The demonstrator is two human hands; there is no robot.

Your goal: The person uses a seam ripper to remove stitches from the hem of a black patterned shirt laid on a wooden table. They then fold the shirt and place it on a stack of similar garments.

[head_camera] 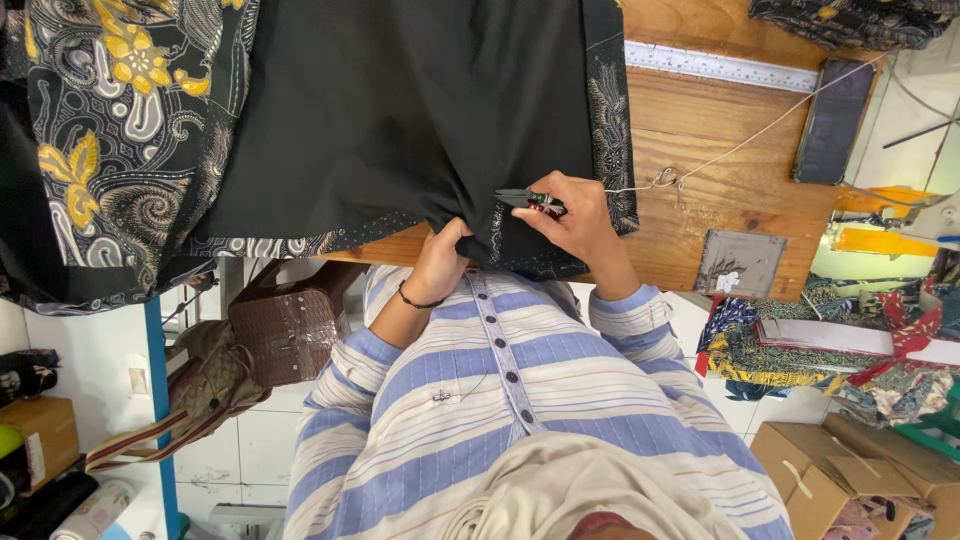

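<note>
The right hand pinches small snips. The left hand keeps a tight grip on the black cloth. If the cloth bunches up, the snips might cut it.

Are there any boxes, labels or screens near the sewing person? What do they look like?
Cardboard boxes: bottom right, brown, flaps open.
Small box: far left edge, brown, with a pale label.
Phone: on the wooden table, upper right, dark flat rectangle, screen off.
Sticker: on the white wall at left, small pale rectangle.
Grey plate: table edge, with a white label scrap.
</note>
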